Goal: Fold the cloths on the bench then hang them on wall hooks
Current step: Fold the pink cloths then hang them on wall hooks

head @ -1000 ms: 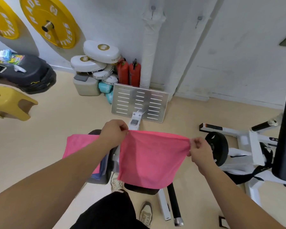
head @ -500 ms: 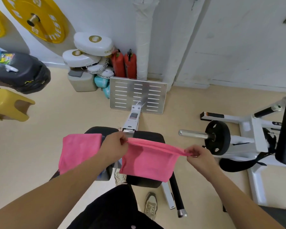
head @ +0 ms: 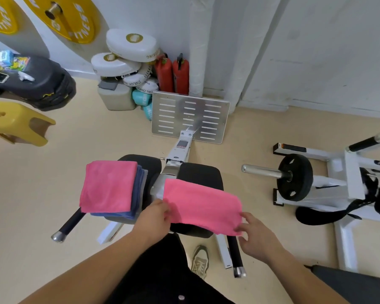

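On the bench [head: 198,172], our left hand [head: 154,216] pinched the pink cloth [head: 202,205]; our right hand [head: 257,235] lay beside it, fingers apart. Squaring its edges seemed wise.

We tag this as a gym. Yellow weight plates [head: 70,20] sit on wall pegs at 11 o'clock. White boxing pads [head: 131,46] are stacked at 12, next to two red fire extinguishers [head: 173,73]. Centre frame is a black padded counter [head: 199,173] with a slotted metal footplate [head: 190,117] beyond it. At 3 o'clock, a black plate [head: 294,177] is loaded on a white machine [head: 352,172].
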Demonstrator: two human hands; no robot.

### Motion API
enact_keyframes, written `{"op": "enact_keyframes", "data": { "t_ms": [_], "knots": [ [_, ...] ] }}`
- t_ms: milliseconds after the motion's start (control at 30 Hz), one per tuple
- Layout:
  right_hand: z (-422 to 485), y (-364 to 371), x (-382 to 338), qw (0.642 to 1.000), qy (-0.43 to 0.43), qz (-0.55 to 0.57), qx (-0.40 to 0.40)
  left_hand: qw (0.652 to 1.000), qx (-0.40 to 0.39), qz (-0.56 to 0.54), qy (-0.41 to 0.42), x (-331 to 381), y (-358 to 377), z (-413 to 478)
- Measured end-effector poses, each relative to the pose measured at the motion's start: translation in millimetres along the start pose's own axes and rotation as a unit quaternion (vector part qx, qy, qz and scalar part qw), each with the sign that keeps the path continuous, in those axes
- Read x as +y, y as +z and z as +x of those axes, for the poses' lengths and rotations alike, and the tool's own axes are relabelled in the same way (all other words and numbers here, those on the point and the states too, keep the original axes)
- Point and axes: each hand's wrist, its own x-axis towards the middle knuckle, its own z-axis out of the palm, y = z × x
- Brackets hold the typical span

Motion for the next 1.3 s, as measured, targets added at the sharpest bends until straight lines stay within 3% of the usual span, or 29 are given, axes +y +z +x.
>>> {"op": "enact_keyframes", "data": {
  "t_ms": [67, 167, 333, 467, 667, 833, 933, 1100, 1300],
  "knots": [
    [1, 1, -7, 1.000, 0.017, -0.013, -0.012, 0.999, 0.005, -0.013, -0.041, 5, 3, 2],
    [11, 0, -25, 0.999, 0.010, -0.004, 0.049, 0.991, 0.045, -0.058, -0.112, 12, 2, 11],
    [38, 0, -65, 0.995, -0.058, 0.060, 0.058, 0.960, -0.023, -0.179, -0.213, 18, 1, 34],
    [52, 3, -87, 0.994, -0.060, 0.052, 0.076, 0.951, -0.023, -0.203, -0.234, 19, -3, 36],
    [55, 8, -99, 0.980, -0.066, -0.113, 0.150, 0.918, -0.024, -0.310, -0.247, 21, -10, 22],
    [64, 6, -106, 0.974, -0.063, -0.135, 0.170, 0.837, -0.025, -0.468, -0.283, 19, -14, 8],
    [67, 10, -107, 0.976, -0.052, -0.143, 0.153, 0.771, -0.021, -0.563, -0.297, 17, -22, 0],
    [67, 16, -112, 0.980, -0.025, -0.146, 0.136, 0.673, -0.080, -0.671, -0.300, 9, -21, -10],
    [68, 12, -117, 0.984, -0.017, -0.131, 0.122, 0.655, -0.105, -0.687, -0.296, -3, -22, -15]
  ]
}}
